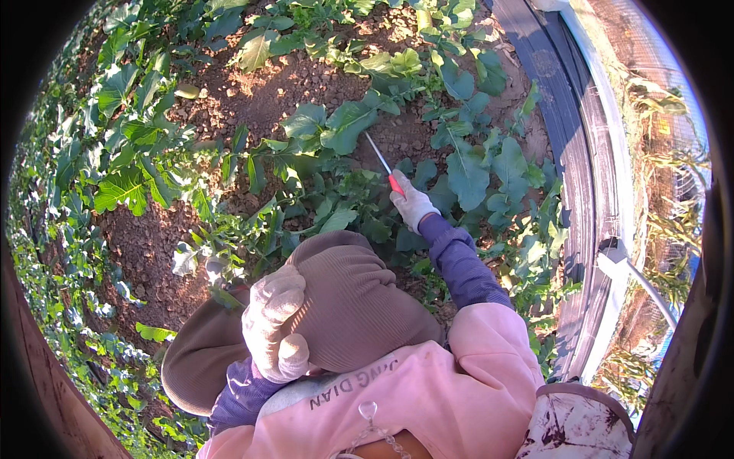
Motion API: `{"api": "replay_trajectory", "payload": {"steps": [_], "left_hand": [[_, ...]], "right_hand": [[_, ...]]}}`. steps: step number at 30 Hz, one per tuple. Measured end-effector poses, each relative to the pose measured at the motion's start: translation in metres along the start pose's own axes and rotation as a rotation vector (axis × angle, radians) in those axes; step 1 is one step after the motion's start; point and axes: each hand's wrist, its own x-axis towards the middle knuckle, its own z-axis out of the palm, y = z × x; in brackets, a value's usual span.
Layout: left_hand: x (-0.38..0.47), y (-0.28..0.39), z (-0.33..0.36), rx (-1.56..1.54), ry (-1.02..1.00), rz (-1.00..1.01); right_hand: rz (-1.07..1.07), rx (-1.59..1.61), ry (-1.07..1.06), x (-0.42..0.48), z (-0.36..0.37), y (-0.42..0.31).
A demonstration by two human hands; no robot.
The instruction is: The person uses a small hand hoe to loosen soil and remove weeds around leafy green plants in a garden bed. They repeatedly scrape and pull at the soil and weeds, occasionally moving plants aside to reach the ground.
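My right hand (414, 203), in a pale work glove, grips the red handle (395, 182) of a hand tool. Its thin metal blade (378, 150) points up and away, with the tip beside a broad leaf (350, 123) of a leafy green plant. My left hand (275, 321), gloved too, rests with curled fingers against my knee in brown corduroy trousers (355, 298). I see nothing held in it, though its palm is hidden. Leafy crop plants (467, 172) surround the right hand.
Brown crumbly soil (275, 86) shows between plants. Pale green roots or stems (424, 22) stand among leaves. To the right run black plastic sheeting (559, 86), a pale rail (616, 143) and netting (659, 51). A white fitting with a pipe (616, 261) sits on the rail.
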Motion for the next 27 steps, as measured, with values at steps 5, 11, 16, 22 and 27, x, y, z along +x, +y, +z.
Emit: {"api": "replay_trajectory", "payload": {"steps": [5, 11, 16, 22, 27], "left_hand": [[0.0, -0.003, -0.004, 0.0, 0.016, -0.001], [-0.011, -0.004, -0.006, -0.184, 0.003, -0.097], [-0.018, -0.003, -0.004, -0.196, 0.035, -0.138], [-0.017, -0.004, -0.004, -0.221, 0.055, -0.148], [-0.017, -0.002, -0.004, -0.223, 0.05, -0.169]], "right_hand": [[0.08, -0.221, 0.032, 0.008, 0.002, 0.0], [0.413, -0.084, -0.085, -0.137, -0.02, 0.081], [0.242, 0.096, 0.243, -0.156, -0.013, 0.078], [0.313, 0.08, 0.308, -0.14, -0.021, 0.058], [0.433, 0.598, 0.404, -0.14, -0.033, 0.052]]}}
